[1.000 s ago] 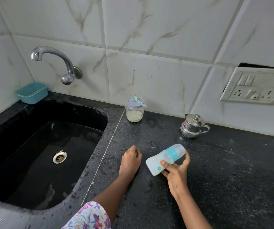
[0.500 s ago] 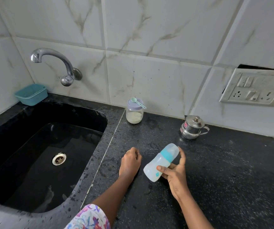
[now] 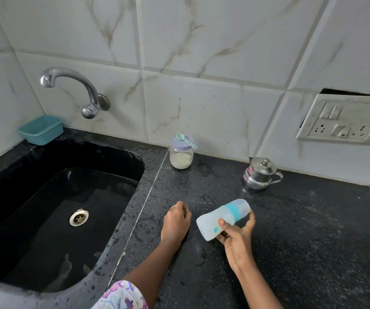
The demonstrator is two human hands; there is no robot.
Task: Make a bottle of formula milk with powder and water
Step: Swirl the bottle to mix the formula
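Bottle (image 3: 223,220): held over the counter (image 3: 302,230), near-centre, tipped almost flat, base to the near-left, capped end to the far-right. Right hand (image 3: 238,238) grips it from below, thumb on the body, fingers curled round the teal collar end. Cap and collar are on. It looks empty, but the plastic is cloudy so I can't be sure. Left hand (image 3: 176,221) rests on the counter just left of it, fingers curled under, nothing visible in them. Progress, my read: barely started. Jar (image 3: 181,156) at far-centre has its lid on, with the scoop (image 3: 185,139) lying on the lid; powder sits low in it. Pot (image 3: 259,173) at far-right of the bottle, lid on, presumably the water. Left to do: uncap, pour water, scoop powder, recap, shake. Counts: 1 bottle, 1 jar, 1 scoop, 1 pot, 2 hands; also 1 sink (image 3: 45,157), 1 tap (image 3: 72,84), 1 tub (image 3: 40,130) at far-left.
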